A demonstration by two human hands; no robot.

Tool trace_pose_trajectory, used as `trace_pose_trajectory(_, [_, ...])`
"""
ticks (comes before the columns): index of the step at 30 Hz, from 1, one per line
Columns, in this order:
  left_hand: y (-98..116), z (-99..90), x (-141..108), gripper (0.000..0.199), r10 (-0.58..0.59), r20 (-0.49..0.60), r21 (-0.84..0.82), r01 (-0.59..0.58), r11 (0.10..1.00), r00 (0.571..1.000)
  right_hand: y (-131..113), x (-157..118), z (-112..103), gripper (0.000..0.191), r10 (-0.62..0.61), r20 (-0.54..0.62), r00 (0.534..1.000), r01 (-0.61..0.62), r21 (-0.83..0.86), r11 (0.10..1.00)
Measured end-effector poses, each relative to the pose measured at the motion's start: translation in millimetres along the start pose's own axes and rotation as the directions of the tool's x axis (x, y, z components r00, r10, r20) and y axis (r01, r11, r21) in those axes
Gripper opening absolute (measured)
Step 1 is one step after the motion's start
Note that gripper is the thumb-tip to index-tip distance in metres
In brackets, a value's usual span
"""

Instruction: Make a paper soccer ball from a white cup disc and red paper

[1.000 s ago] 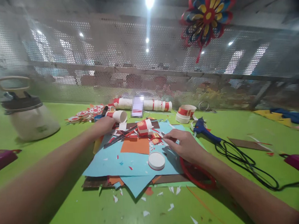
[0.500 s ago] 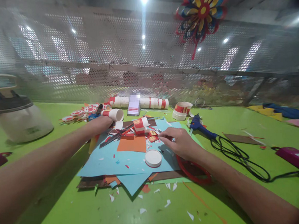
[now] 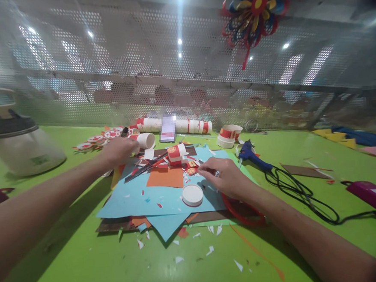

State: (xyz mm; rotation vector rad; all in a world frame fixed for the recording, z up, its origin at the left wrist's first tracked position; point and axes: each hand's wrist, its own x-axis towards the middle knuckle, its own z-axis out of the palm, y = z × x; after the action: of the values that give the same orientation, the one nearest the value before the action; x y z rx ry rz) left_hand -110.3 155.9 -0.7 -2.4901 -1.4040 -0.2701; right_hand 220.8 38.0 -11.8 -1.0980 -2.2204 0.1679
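Observation:
My left hand (image 3: pixel 119 150) reaches to the far left of the paper pile, at the closed end of a white and red paper cup (image 3: pixel 145 140) lying on its side. Its fingertips are partly hidden, so I cannot tell whether they grip anything. Fingers curled and tips together, my right hand (image 3: pixel 224 175) rests on the blue paper (image 3: pixel 128 205) beside small red scraps (image 3: pixel 192 171); anything between the tips is too small to make out. Near the middle lie a cut red and white cup (image 3: pixel 177 154), scissors (image 3: pixel 147 166), an orange sheet (image 3: pixel 165 178) and a white round lid (image 3: pixel 192 195).
A blue glue gun (image 3: pixel 255 157) with a black cable lies right. Behind stand a phone (image 3: pixel 168 128), a long tube of joined cups (image 3: pixel 187 126) and cup rings (image 3: pixel 229 136). Red-dotted discs (image 3: pixel 91 140) lie left, near a large jug (image 3: pixel 21 148). Red tape ring (image 3: pixel 245 216) sits under my right wrist.
My left hand has moved up and over the dark and blue items left of the lying cup, covering much of them. My right hand stays nearly in place. The view has shifted slightly.

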Motion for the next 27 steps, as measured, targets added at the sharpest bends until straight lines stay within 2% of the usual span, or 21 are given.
trace_pose_trajectory(4, [7, -3.8, -11, 0.024, 0.063, 0.022, 0.09, -0.065, 0.994, 0.998, 1, 1, 1, 0.014, 0.001, 0.0, 1.0, -0.001, 0.003, 1.0])
trace_pose_trajectory(11, [15, -11.0, -35, 0.027, 0.13, -0.048, 0.162, -0.121, 0.979, 0.99, -2, 0, 1, 0.016, 0.014, 0.024, 1.0, -0.013, -0.008, 1.0])
trace_pose_trajectory(14, [21, -8.1, -46, 0.026, 0.159, -0.059, 0.165, -0.147, 0.975, 0.986, -3, 0, 0, 0.017, 0.017, 0.038, 0.999, -0.017, -0.013, 1.0])
trace_pose_trajectory(20, [24, 4.3, -61, 0.014, 0.223, -0.042, 0.108, -0.217, 0.97, 0.974, -4, -1, 0, 0.019, 0.021, 0.085, 0.996, -0.019, -0.025, 1.0])
trace_pose_trajectory(24, [18, -6.1, -66, 0.021, 0.221, -0.059, 0.03, -0.22, 0.975, 0.973, -2, -1, 0, 0.018, 0.023, 0.114, 0.993, -0.021, -0.018, 1.0])
trace_pose_trajectory(27, [16, -16.1, -66, 0.03, 0.179, -0.124, -0.026, -0.184, 0.983, 0.976, -3, -2, 0, 0.018, 0.026, 0.121, 0.992, -0.024, -0.013, 1.0])
